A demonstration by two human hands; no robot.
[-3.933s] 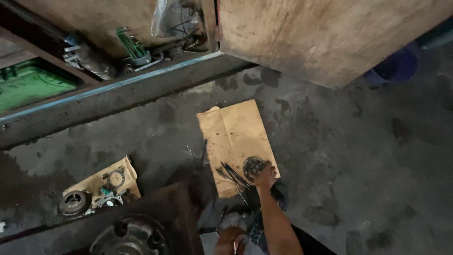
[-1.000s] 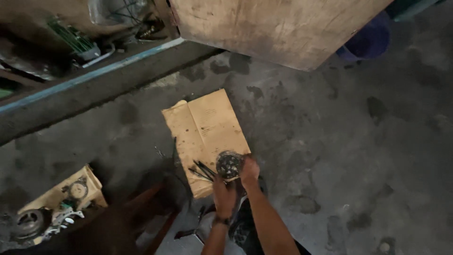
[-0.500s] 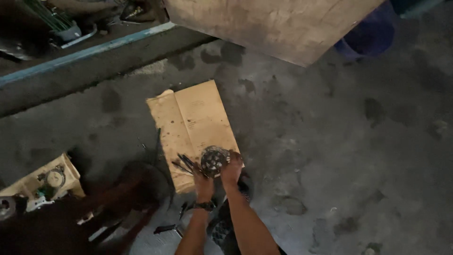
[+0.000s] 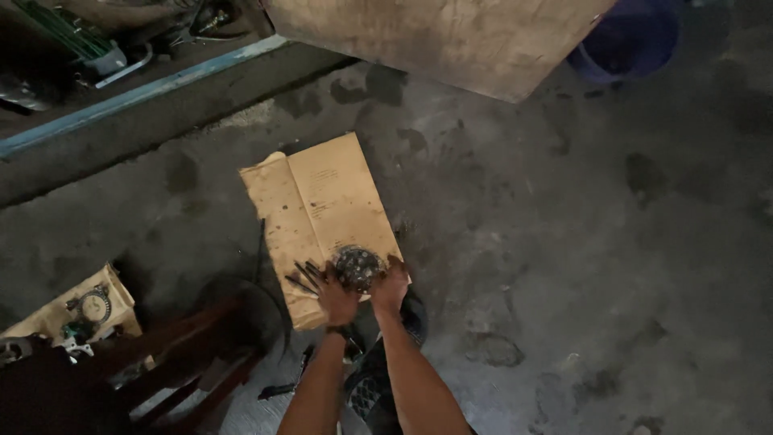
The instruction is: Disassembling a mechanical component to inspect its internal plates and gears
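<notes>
A round dark metal part (image 4: pixel 357 266) with a toothed rim sits at the near end of a flattened cardboard sheet (image 4: pixel 322 201) on the stained concrete floor. My left hand (image 4: pixel 336 300) grips its left side and my right hand (image 4: pixel 390 287) grips its right side. Several dark thin tools or bolts (image 4: pixel 304 278) lie on the cardboard just left of the part, beside my left hand.
A small cardboard box (image 4: pixel 84 310) with round metal parts stands at the left. A dark wooden stool (image 4: pixel 173 362) is at the lower left. A large plywood board (image 4: pixel 435 40) leans at the top, a blue bucket (image 4: pixel 624 44) beside it. A raised ledge (image 4: pixel 121 97) holds tools.
My left hand has joined the right on the round part. The view has shifted, so the cardboard and the hands sit more to the left than before.
</notes>
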